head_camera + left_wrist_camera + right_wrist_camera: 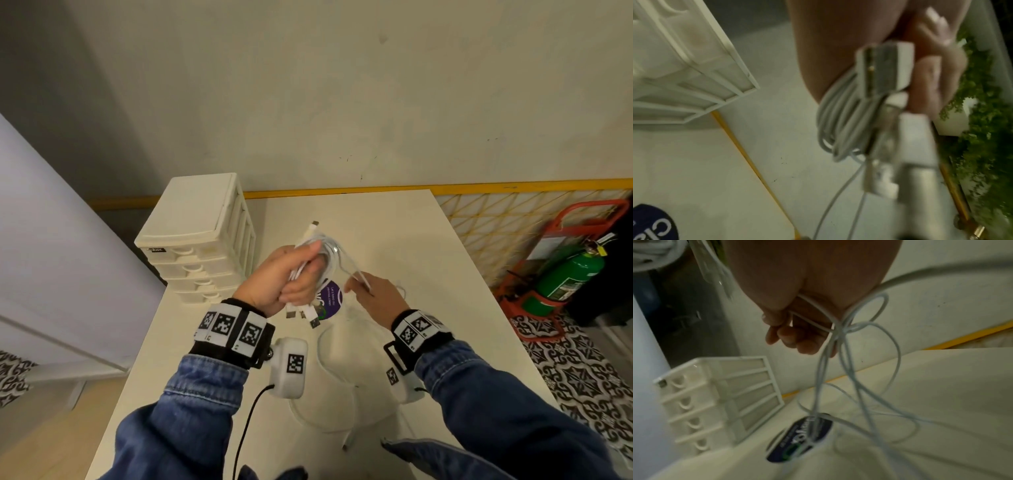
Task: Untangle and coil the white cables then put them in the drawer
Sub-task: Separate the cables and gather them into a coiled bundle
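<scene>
**Coiling in progress: a wound bundle in one hand, a knotted strand in the other**

Risk. The loose white cable point(840, 344) shows a knot just below the right hand point(375, 296); winding it on as it is would probably lock the snarl into the coil. The plug ends point(306, 313) dangling beneath the bundle could likewise catch the slack loops point(329, 394) lying on the desk point(411, 240), nearer the person than the purple sticker point(330, 299).

Hands. The left hand point(286, 275), raised above the sticker, is closed in a fist around the coiled bundle point(323, 251), fingers wrapped fully about it. The right hand, just right of the sticker, pinches the thin strand between thumb and curled fingers. The drawer unit point(202, 240) stands left of the sticker with all its drawers closed; no cable is in it yet.
</scene>
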`<action>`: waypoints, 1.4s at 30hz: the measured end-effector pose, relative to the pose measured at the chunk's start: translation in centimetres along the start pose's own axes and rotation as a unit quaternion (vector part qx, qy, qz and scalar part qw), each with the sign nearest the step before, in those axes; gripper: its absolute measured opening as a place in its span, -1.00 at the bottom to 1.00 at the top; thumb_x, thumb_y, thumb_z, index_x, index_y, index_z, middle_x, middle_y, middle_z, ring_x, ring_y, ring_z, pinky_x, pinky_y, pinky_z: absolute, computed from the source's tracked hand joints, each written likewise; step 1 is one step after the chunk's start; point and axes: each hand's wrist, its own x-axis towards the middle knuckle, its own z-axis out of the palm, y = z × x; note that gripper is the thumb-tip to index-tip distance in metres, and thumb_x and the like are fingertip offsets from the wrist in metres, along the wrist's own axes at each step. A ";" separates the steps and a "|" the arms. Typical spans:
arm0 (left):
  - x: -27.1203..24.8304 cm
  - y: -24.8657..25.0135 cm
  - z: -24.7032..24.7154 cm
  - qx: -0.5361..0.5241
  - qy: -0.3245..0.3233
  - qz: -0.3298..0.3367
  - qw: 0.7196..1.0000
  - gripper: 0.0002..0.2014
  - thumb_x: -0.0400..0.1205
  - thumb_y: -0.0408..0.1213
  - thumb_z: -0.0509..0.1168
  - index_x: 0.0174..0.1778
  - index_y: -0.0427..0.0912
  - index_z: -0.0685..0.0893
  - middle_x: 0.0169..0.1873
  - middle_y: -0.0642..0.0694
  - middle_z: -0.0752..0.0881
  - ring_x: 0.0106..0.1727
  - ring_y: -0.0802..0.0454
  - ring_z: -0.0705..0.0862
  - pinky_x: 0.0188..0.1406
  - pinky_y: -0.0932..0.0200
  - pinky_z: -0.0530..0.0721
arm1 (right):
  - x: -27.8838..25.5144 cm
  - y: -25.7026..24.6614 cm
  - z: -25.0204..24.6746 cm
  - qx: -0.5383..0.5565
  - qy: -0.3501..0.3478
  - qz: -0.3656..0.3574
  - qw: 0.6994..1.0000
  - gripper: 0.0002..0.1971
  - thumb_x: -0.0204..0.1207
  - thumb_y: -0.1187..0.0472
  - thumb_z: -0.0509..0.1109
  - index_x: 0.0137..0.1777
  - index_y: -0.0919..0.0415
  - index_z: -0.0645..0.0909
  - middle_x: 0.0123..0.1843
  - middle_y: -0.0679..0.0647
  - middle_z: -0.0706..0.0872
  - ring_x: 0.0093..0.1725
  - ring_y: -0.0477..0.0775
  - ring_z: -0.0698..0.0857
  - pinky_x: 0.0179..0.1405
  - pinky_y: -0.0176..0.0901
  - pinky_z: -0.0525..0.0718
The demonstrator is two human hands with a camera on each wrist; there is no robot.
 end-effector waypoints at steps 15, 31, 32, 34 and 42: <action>0.8 1.4 -1.0 -0.050 0.108 0.118 0.986 -0.73 0.55 -0.11 0.37 -0.42 -0.17 0.67 -0.81 0.10 0.35 -0.82 0.21 0.28 -0.77 0.37 0.30 | 0.0 -1.1 -2.3 0.230 0.204 0.010 0.951 -0.84 0.43 0.21 0.49 -0.23 -0.07 0.60 -0.41 -0.17 0.66 -0.49 -0.20 0.57 -0.42 -0.38 0.58; 0.1 -2.7 1.1 0.035 -0.046 -0.125 0.990 -0.56 0.64 -0.11 0.26 -0.56 -0.22 0.50 -0.80 0.05 0.29 -0.81 0.14 0.21 -0.74 0.42 0.27 | 3.2 -0.4 -4.6 0.072 0.158 -0.038 0.984 -0.89 0.51 0.23 0.39 -0.12 0.17 0.76 -0.10 0.05 0.79 -0.09 0.01 0.68 0.01 -0.21 0.57; 0.3 -2.3 1.0 -0.011 -0.072 -0.085 0.994 -0.50 0.65 -0.09 0.27 -0.59 -0.27 0.45 -0.80 0.05 0.28 -0.81 0.13 0.21 -0.75 0.41 0.30 | 2.8 -0.3 -3.9 0.056 0.136 -0.044 0.988 -0.87 0.54 0.24 0.36 -0.10 0.19 0.75 -0.12 0.07 0.78 -0.12 0.01 0.66 -0.05 -0.24 0.53; 0.8 -1.4 1.0 -0.102 -0.092 0.000 0.990 -0.55 0.66 -0.09 0.28 -0.50 -0.28 0.51 -0.78 0.04 0.29 -0.81 0.12 0.25 -0.77 0.38 0.31 | 1.8 -0.4 -2.4 0.034 0.082 -0.042 0.995 -0.81 0.61 0.27 0.26 -0.07 0.20 0.72 -0.25 -0.08 0.69 -0.26 -0.08 0.59 -0.18 -0.33 0.42; 1.9 1.5 -0.3 -0.366 0.062 0.198 0.907 -0.68 0.56 -0.02 0.30 -0.24 -0.24 0.72 -0.77 0.03 0.47 -0.77 0.20 0.43 -0.73 0.36 0.36 | -1.3 -1.8 3.2 0.069 -0.051 0.004 0.996 -0.61 0.50 -0.21 0.14 0.07 0.06 0.53 -0.38 -0.13 0.58 -0.41 -0.19 0.53 -0.28 -0.24 0.50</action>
